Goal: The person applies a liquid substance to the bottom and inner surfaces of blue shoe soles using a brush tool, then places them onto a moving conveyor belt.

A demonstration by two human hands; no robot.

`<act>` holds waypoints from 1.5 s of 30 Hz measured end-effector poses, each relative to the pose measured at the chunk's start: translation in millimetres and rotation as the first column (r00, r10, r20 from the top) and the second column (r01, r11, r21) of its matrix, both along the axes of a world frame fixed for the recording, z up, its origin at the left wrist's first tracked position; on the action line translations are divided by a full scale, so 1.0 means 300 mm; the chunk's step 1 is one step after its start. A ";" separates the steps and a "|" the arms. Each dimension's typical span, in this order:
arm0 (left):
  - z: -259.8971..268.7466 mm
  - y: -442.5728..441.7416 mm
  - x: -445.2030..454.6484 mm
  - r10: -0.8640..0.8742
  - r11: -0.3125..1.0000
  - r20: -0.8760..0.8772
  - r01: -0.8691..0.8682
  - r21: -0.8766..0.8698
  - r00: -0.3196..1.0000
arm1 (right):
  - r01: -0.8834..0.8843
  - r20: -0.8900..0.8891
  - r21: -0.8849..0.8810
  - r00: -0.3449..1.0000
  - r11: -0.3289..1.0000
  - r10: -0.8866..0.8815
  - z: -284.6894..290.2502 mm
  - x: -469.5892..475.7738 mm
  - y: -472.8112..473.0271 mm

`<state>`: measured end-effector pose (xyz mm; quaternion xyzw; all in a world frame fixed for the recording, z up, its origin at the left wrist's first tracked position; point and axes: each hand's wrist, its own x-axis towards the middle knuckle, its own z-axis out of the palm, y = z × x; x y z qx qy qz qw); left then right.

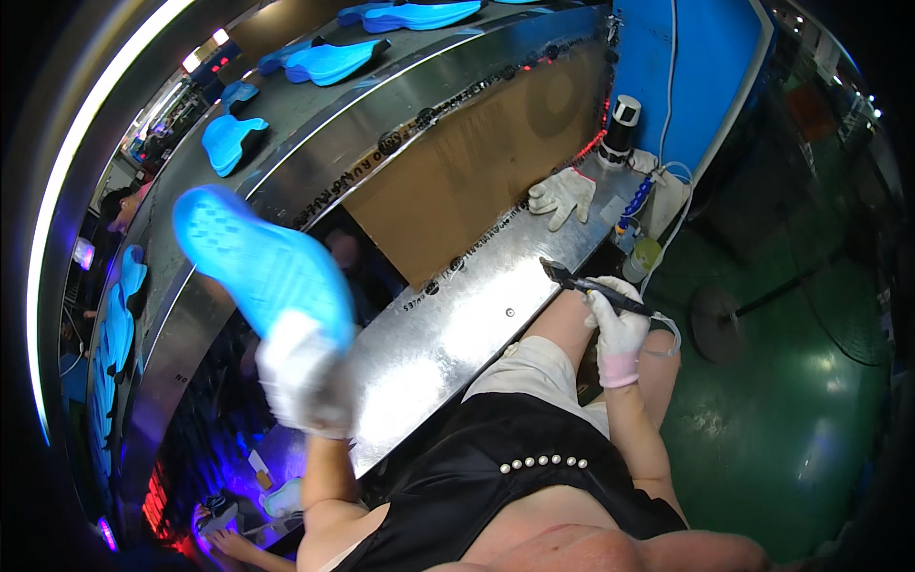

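Note:
My left hand [304, 375], in a white glove and blurred, grips the heel end of a blue shoe sole [268, 261]. The sole is raised off the metal bench, tilted, with its patterned face showing. My gloved right hand [616, 322] is wrapped around a slim black brush-like tool [597, 288]. A clear tube [670, 334] trails from the tool's rear end. The tool's flat head points over the edge of the shiny metal bench [436, 350], above my thigh.
A conveyor belt [307, 107] carrying several blue soles [332, 61] curves along the far side. On the bench are a loose white glove [565, 196] and a black-and-white cylinder [622, 125]. A cardboard panel [479, 154] stands behind. Another person's hand [232, 545] is at lower left.

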<state>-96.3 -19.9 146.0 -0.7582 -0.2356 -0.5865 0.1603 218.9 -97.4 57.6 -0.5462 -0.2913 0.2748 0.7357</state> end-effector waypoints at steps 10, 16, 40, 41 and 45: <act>-0.587 -0.026 0.301 -0.518 0.408 0.154 0.402 -0.820 0.841 | 0.061 -0.026 -0.128 0.998 0.990 -0.065 -0.099 0.059 0.022; -0.693 0.126 0.390 0.511 -0.639 0.853 0.711 0.293 0.107 | 0.047 0.395 -0.491 0.902 0.870 0.174 -0.170 -0.008 0.261; -0.445 0.023 0.514 0.576 -0.581 0.805 0.620 0.527 -0.144 | -0.153 0.857 0.041 0.514 0.987 0.044 0.113 -0.105 0.075; -0.468 0.038 0.527 0.670 -0.437 0.715 0.672 0.598 -0.201 | -0.243 0.941 0.120 0.338 0.963 -0.032 0.106 -0.126 0.053; -0.419 0.071 0.488 0.443 -0.756 0.891 0.493 0.431 -0.100 | -0.373 0.840 -0.050 0.486 0.926 0.241 0.153 -0.194 -0.047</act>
